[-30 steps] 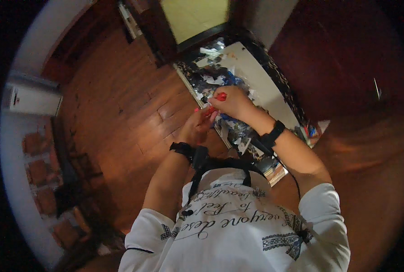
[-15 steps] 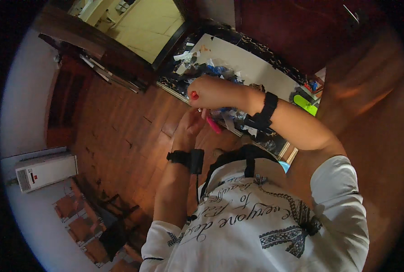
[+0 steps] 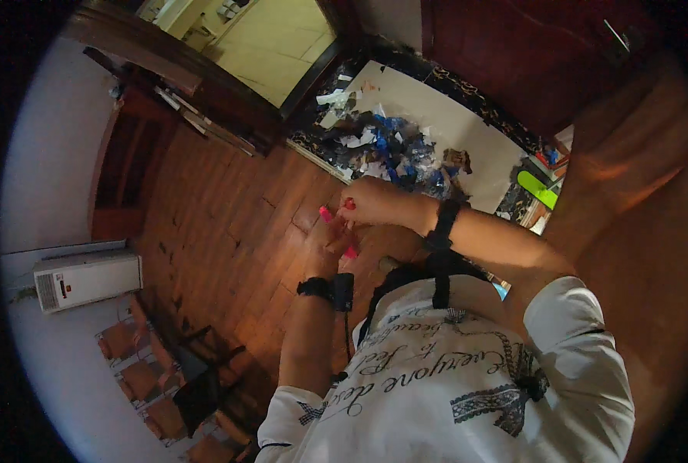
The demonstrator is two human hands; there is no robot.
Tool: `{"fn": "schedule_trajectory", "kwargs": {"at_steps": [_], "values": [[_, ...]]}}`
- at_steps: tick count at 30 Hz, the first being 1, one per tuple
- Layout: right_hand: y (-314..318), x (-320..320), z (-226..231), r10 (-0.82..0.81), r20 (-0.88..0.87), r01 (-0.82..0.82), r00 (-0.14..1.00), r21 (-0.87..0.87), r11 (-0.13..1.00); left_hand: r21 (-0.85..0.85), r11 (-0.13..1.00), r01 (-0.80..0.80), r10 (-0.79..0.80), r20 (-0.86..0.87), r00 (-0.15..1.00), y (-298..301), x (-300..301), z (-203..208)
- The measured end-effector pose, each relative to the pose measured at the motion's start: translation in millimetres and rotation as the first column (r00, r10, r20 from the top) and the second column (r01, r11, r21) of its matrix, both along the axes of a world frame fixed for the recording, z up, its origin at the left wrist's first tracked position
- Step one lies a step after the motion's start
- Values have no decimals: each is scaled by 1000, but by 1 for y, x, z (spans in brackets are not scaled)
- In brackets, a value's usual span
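Observation:
My left hand (image 3: 325, 241) and my right hand (image 3: 371, 201) come together in front of my body, above the wooden floor. A slim bright pink thing (image 3: 326, 214) lies in my left hand's closed fingers, with one end poking out at the top and the other below; its kind does not show. Curled right-hand fingers hold a small red thing (image 3: 349, 204), mostly hidden, right beside the pink one. Whether the two things touch is too small to tell. Both wrists wear black straps with dark boxes.
Beyond my hands, a heap of blue, white and dark scraps and plastic (image 3: 394, 147) covers part of a pale tiled strip (image 3: 467, 116). A lime-green flat thing (image 3: 537, 189) lies at its right. A white air conditioner (image 3: 89, 278) and dark chair (image 3: 197, 386) are at left; a dark red door (image 3: 529, 46) is ahead.
Both hands have come nearer to my body and slightly to the right, uncovering more of the scrap heap. The pink thing now shows at both ends of my left hand.

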State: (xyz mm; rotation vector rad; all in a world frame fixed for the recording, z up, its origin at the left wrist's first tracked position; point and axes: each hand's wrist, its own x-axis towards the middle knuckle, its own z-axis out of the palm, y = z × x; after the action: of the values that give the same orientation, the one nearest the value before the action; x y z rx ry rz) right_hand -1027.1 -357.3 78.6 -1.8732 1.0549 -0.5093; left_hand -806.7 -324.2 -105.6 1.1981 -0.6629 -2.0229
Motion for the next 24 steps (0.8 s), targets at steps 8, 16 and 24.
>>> {"fn": "schedule_trajectory", "kwargs": {"at_steps": [8, 16, 24], "values": [[16, -46, 18, -179, -126, 180, 976, -4, 984, 194, 965, -177, 249, -454, 855, -2, -63, -8], [44, -100, 28, -351, -61, 353, 934, 28, 935, 262, 965, -30, 112, -304, 946, -8, -126, 92], [48, -67, 28, -291, -16, 291, 957, 4, 957, 238, 971, -18, 26, -32, 999, -39, -89, 77]]}}
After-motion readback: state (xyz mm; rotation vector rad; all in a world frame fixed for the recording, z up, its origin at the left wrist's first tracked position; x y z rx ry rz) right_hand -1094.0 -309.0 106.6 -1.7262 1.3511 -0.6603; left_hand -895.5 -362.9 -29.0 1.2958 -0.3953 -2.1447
